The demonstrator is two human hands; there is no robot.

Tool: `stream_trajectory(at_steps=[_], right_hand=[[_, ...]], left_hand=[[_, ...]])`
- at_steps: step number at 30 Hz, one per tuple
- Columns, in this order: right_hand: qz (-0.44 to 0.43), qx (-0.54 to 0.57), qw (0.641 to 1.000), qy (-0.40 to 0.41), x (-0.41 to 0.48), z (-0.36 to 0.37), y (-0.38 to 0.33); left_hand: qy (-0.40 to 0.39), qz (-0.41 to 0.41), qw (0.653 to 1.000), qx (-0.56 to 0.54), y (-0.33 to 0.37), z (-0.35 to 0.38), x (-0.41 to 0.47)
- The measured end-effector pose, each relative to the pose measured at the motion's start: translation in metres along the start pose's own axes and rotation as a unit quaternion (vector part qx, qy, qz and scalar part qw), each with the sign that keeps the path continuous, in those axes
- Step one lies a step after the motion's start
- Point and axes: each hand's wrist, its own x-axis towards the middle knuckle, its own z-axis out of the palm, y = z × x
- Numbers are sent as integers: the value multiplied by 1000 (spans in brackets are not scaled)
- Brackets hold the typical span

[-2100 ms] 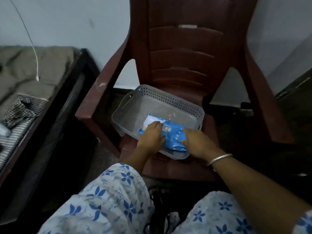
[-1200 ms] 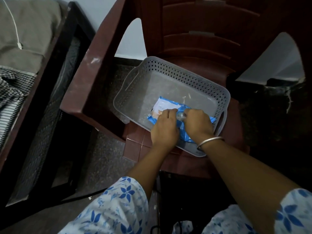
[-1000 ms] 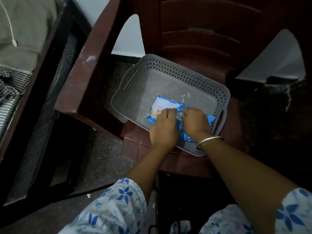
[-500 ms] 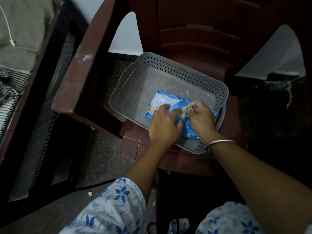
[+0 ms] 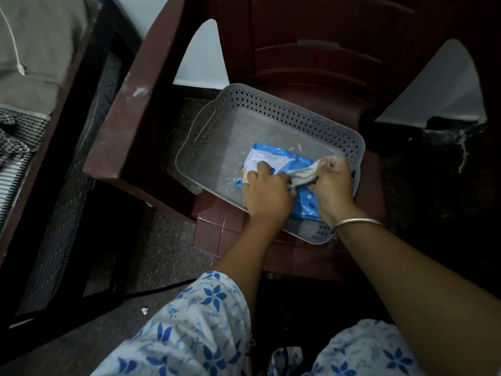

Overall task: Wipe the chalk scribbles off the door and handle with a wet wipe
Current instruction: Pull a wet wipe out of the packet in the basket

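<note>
While the right hand (image 5: 329, 183) is closed around a bunched-up white wet wipe (image 5: 305, 176), the blue wipes pack (image 5: 273, 161) is being pinned down by the left hand (image 5: 267, 195), fingers curled and pressed flat on top of it. The wipe looks only partly pulled out, since one end seems tucked at the pack's opening, right between the two hands. The pack is lying in a grey perforated basket (image 5: 217, 126), which is parked on the seat of a dark red plastic chair (image 5: 130, 104).

Progress-wise, it's pretty early days: a wipe is just being fetched, and no wiping can be counted as done from here. The whole door-and-handle part is probably left.

Hard to make out: the door, its handle and the chalk scribbles aren't in view at all. The pack's opening is covered by the hands, so whether the wipe is free can't be told. The lighting is dim too.
</note>
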Motion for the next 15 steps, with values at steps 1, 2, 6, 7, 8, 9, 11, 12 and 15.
stream_trajectory(at_steps=[1, 2, 6, 7, 8, 9, 11, 12, 15], right_hand=[[4, 8, 1000, 12, 0, 0, -1], [6, 22, 999, 22, 0, 0, -2], [15, 125, 990, 56, 2, -1, -18], [16, 143, 988, 57, 3, -3, -25], [17, 151, 987, 55, 4, -6, -32], [16, 154, 987, 49, 5, -10, -39], [12, 151, 988, 22, 3, -15, -48], [12, 152, 988, 9, 1, -17, -50], [21, 178, 984, 0, -6, -22, -54]], left_hand=[[1, 6, 1000, 10, 1, -1, 1], [0, 11, 1000, 21, 2, -1, 1], [-37, 15, 997, 65, 0, 0, 4], [-50, 13, 996, 70, -1, 0, 5], [-59, 14, 996, 68, -2, 0, 6], [-59, 20, 996, 62, -2, -1, 6], [-41, 28, 998, 29, 2, -5, 4], [-21, 26, 999, -11, 5, -8, 3], [23, -3, 954, -300, 23, -19, -1]])
